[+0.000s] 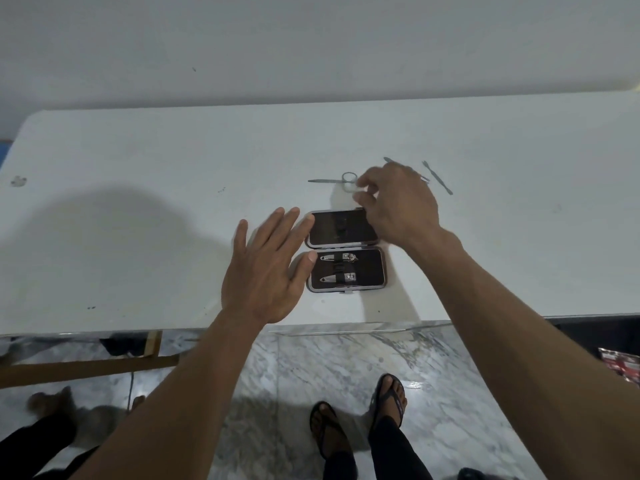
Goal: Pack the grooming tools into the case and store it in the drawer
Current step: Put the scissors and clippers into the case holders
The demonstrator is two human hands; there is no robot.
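Note:
A small dark grooming case (365, 270) lies open near the front edge of the white table (138, 209), lid half (332, 228) flat behind the tray half. Two nail clippers (337, 258) (341, 278) sit strapped in the tray half. My left hand (266, 271) hovers spread at the case's left side, fingertips at its edge. My right hand (398, 202) reaches past the lid, fingers at the ring handles of small scissors (329, 180) on the table; its grip is blurred. Two thin metal tools (438, 177) (389, 160) lie behind the right hand, one partly hidden.
A pale wall rises just behind the table. Below the front edge are marble floor, my sandalled feet (360, 420), a wooden frame piece (86, 368) at left, and a red packet (621, 367) at the far right.

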